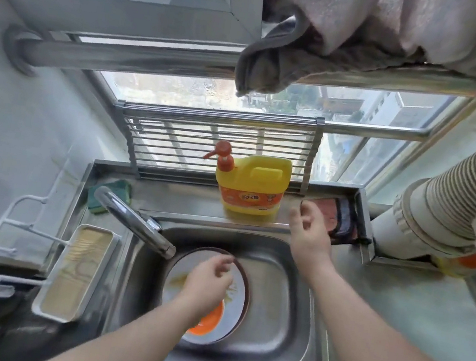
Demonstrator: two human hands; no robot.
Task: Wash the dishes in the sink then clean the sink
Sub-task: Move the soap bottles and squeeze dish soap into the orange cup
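The plate (237, 294), white with a dark rim and smeared with yellowish food streaks, lies flat in the basin of the sink (274, 330), just in front of the faucet (134, 222) spout. An orange bowl (210, 318) sits on the plate's near part, partly hidden by the left wrist. No water runs from the spout that I can see.

The left hand (207, 283) hovers over the plate with fingers loosely curled; it seems to hold nothing, though blur keeps me from being sure whether the fingertips touch the plate. The right hand (310, 234) is raised behind the plate, over the sink's back edge, fingers half curled and empty, between the yellow detergent jug (253, 186) and a folded cloth (337, 220) on the ledge.

Farther behind and left of the plate, a green sponge (110, 193) rests by the faucet base. Left of the plate, beyond the sink rim, is a rectangular tray (77, 273).

As I judge it, washing has barely started: 2 dirty dishes remain unwashed, neither soap nor sponge is in hand, and the sink cleaning is all still ahead.
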